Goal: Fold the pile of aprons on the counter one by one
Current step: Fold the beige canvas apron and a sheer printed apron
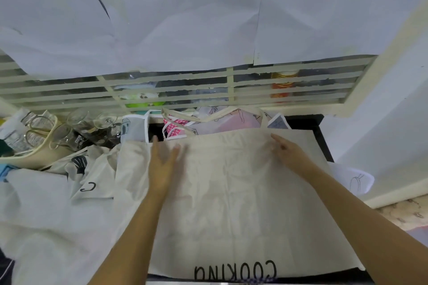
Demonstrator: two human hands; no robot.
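Note:
A cream apron [231,192] with black "COOKING" lettering near its front edge lies spread flat on the counter. My left hand [162,164] rests flat on its left part, fingers straight and blurred by motion. My right hand [287,152] lies on its upper right part with straight fingers. The apron's neck strap [208,118] loops over other aprons behind it. A heap of pale aprons [58,192] with black print lies to the left. A pink checked apron [176,126] and white printed ones lie behind.
Drinking glasses [78,127] and a cream tray [34,157] with packets stand at the back left. A barred window [185,90] runs along the back, with jars behind it. A white wall [382,122] closes the right side. The dark counter edge [324,141] shows at right.

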